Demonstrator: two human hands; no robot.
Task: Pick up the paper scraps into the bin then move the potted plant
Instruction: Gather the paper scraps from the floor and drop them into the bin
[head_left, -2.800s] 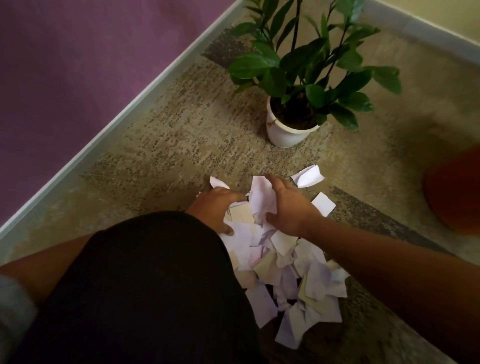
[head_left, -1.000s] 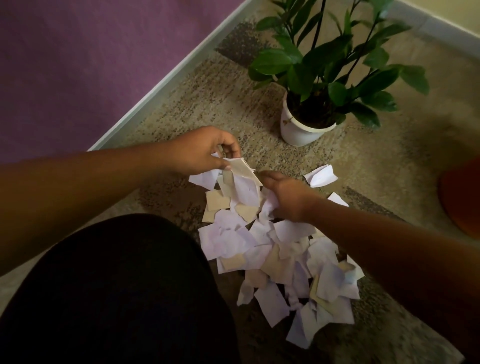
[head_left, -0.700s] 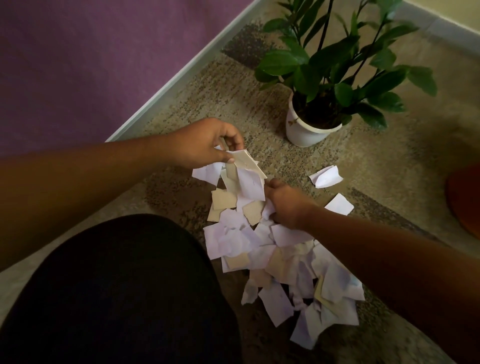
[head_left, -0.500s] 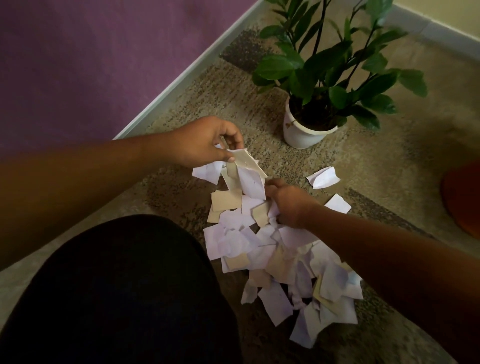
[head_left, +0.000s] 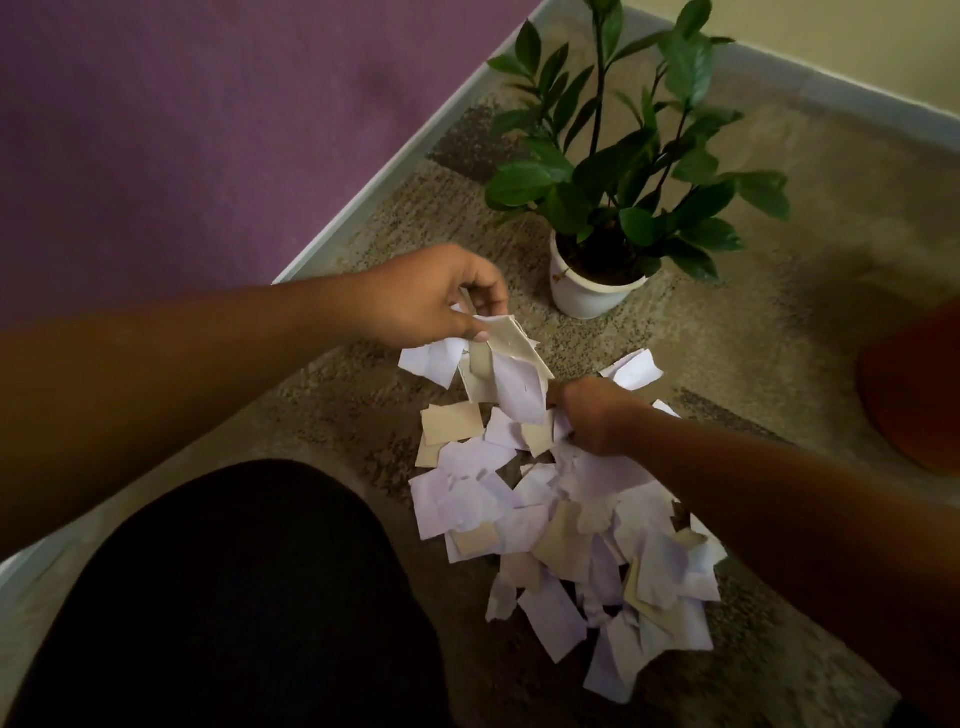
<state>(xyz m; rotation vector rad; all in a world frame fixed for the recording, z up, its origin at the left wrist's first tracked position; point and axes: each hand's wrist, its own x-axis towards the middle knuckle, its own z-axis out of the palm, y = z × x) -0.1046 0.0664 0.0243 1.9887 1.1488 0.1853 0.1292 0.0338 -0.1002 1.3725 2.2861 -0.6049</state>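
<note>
Paper scraps (head_left: 561, 525), white and tan, lie in a loose heap on the carpet (head_left: 753, 338) in front of my dark-clothed knee (head_left: 234, 597). My left hand (head_left: 431, 296) is raised just above the far end of the heap. Its thumb and curled fingers pinch a handful of scraps (head_left: 498, 369) that hangs down from it. My right hand (head_left: 597, 421) is lower, knuckles up, at the far edge of the heap and just beside the hanging handful. Its fingers are curled under and look to be gripping pieces from the heap, though the fingertips are hidden from me. One curled white scrap (head_left: 634, 369) lies apart, just beyond my right hand. The potted plant (head_left: 613, 208) stands upright in its white pot (head_left: 582, 299) on the carpet farther off, near the pale skirting board (head_left: 358, 208) under the purple wall (head_left: 208, 130). A reddish-brown rounded object (head_left: 914, 395), cut off at the right edge of my view, sits well apart from the heap.
</note>
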